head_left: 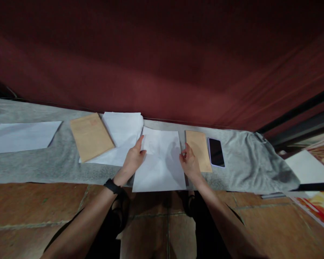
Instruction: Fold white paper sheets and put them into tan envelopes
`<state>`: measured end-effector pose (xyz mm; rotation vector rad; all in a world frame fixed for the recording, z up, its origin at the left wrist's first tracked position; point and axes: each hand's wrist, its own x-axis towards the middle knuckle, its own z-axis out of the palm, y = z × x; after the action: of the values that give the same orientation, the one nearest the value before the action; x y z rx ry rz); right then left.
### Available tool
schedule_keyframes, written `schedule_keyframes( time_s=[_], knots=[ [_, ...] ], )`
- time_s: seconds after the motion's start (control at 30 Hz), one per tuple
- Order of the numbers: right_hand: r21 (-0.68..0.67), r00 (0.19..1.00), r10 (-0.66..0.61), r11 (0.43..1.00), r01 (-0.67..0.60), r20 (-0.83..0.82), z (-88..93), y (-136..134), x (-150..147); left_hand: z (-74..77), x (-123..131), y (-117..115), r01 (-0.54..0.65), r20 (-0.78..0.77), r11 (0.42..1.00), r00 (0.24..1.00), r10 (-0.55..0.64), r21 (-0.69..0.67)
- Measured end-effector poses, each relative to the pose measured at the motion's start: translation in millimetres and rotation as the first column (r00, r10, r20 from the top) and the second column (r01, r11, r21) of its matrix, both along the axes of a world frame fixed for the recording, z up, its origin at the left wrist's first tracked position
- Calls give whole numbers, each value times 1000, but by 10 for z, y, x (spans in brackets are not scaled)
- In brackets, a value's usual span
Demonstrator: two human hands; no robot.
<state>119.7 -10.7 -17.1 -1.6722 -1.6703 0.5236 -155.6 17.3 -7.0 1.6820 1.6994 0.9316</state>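
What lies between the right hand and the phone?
In the head view, a brown envelope, its left part overlapped by the right hand; the phone lies beyond.

Matt paper sheet (160,169), glossy phone (217,153), plush cloth (240,162)

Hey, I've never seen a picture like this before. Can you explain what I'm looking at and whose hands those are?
There's no machine here: one person's bare hands, seen by a camera worn on their head, looking forward and down. The left hand and right hand are at opposite side edges of a white sheet; how firmly they grip it isn't clear. Under everything is a grey cloth. To the left lie a brown envelope, partly over white papers, and, farther out, another white piece. To the right are a second brown envelope and a phone.
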Motion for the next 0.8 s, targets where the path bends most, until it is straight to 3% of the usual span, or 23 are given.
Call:
schedule_keyframes(
  time_s=[0.1, 0.2, 0.3, 0.37, 0.43, 0.53, 0.8],
  knots=[
    [67, 979, 78, 994, -92, 190, 37, -87, -73, -25, 12, 44, 59, -147, 998, 988, -55, 20],
    [47, 948, 239, 966, -254, 211, 22, -114, -233, -10, 65, 38, 53, -217, 998, 975, -46, 25],
    [-1, 907, 315, 945, -328, 280, -48, -108, -431, 0, 220, -36, 55, -353, 989, 936, -1, 141],
    [-30, 878, 340, 936, -351, 338, -112, -105, -545, -30, 377, -97, 134, -474, 970, 880, -23, 202],
    [-47, 857, 336, 937, -346, 390, -180, -108, -625, -92, 536, -145, 255, -561, 957, 817, -135, 141],
    [-40, 835, 308, 944, -326, 456, -262, -122, -673, -192, 684, -181, 309, -646, 950, 732, -214, 36],
    [23, 833, 178, 975, -223, 523, -321, -159, -529, -281, 516, -189, 238, -703, 968, 703, -110, 86]
  ],
)
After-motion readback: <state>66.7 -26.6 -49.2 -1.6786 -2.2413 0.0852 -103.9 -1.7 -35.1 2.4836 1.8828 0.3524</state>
